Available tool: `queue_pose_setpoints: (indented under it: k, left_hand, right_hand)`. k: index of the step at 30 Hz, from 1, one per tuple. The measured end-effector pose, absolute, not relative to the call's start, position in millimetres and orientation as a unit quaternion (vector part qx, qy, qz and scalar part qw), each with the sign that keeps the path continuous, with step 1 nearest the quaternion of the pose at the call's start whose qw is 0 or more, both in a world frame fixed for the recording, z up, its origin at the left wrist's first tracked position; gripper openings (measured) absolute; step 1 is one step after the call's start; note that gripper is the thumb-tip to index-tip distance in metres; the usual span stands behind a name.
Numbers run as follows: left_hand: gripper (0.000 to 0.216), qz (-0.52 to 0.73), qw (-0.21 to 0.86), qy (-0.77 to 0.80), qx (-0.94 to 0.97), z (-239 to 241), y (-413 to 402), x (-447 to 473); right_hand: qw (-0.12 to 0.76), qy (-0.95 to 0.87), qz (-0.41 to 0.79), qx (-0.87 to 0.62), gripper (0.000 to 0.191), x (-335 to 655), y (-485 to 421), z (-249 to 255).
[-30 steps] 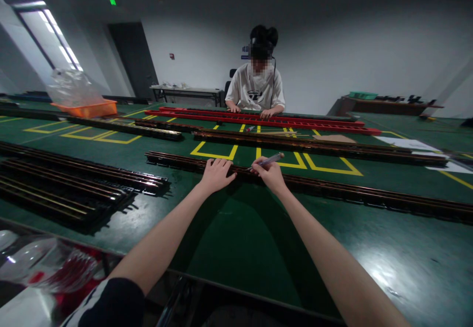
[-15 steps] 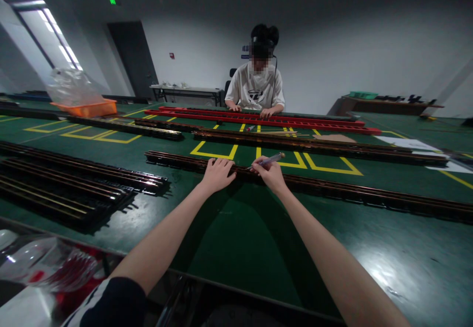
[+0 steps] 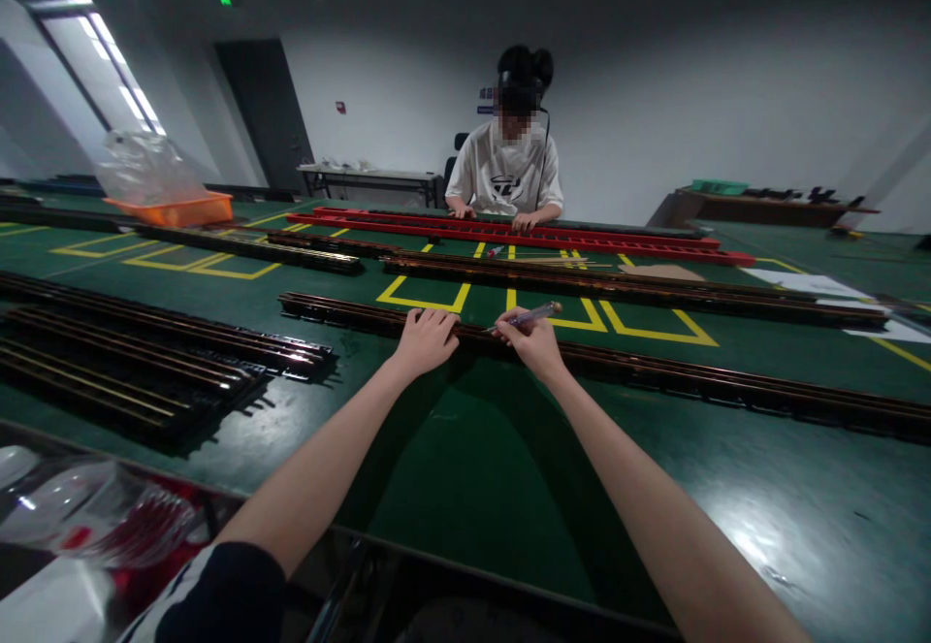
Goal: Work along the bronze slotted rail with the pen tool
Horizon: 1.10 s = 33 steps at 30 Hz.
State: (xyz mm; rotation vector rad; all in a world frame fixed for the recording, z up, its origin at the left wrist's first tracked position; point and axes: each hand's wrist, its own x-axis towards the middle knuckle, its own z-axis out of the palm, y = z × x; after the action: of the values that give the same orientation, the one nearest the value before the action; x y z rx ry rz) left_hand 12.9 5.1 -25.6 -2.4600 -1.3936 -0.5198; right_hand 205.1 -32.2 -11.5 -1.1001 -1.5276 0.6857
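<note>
A long dark rail with copper strips (image 3: pixel 698 383) lies across the green table in front of me. My left hand (image 3: pixel 424 339) rests flat on it, fingers stretched out along the rail. My right hand (image 3: pixel 533 340) is closed on a clear pen-like tool (image 3: pixel 536 313) whose tip touches the rail just right of my left hand.
More dark rails (image 3: pixel 145 357) are stacked at the left and another rail (image 3: pixel 626 284) lies farther back. A co-worker (image 3: pixel 506 170) across the table has both hands on a red rail (image 3: pixel 524 232). An orange bin (image 3: pixel 175 208) stands far left. A clear bag (image 3: pixel 94 517) sits near my left elbow.
</note>
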Motion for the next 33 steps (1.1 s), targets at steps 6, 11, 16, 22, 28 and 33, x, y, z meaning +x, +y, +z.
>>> queue_pose_setpoints:
  k: [6, 11, 16, 22, 28, 33]
  left_hand:
    - [0.031, -0.182, 0.124, -0.475, -0.852, -25.9, 6.5, 12.5]
    - [0.034, -0.178, 0.123, -0.473, -0.854, -24.8, 6.8, 11.7]
    - [0.038, -0.172, 0.121, -0.474, -0.855, -23.6, 5.7, 11.3]
    - [0.039, -0.176, 0.133, -0.479, -0.850, -24.7, 5.8, 10.8]
    - [0.039, -0.171, 0.125, -0.479, -0.851, -23.4, 5.7, 10.5]
    - [0.040, -0.169, 0.120, -0.482, -0.851, -22.5, 5.5, 10.9]
  right_hand:
    - [0.541, -0.639, 0.293, -0.462, 0.009, 204.3, -33.1, -10.7]
    - [0.540, -0.644, 0.291, -0.457, 0.008, 204.2, -33.1, -10.5]
    - [0.536, -0.647, 0.283, -0.462, 0.007, 204.0, -32.5, -10.7]
    - [0.537, -0.647, 0.273, -0.468, 0.007, 203.5, -30.5, -12.8]
    - [0.547, -0.639, 0.273, -0.466, 0.009, 205.0, -29.2, -15.4]
    - [0.570, -0.618, 0.289, -0.458, 0.011, 205.1, -30.4, -15.0]
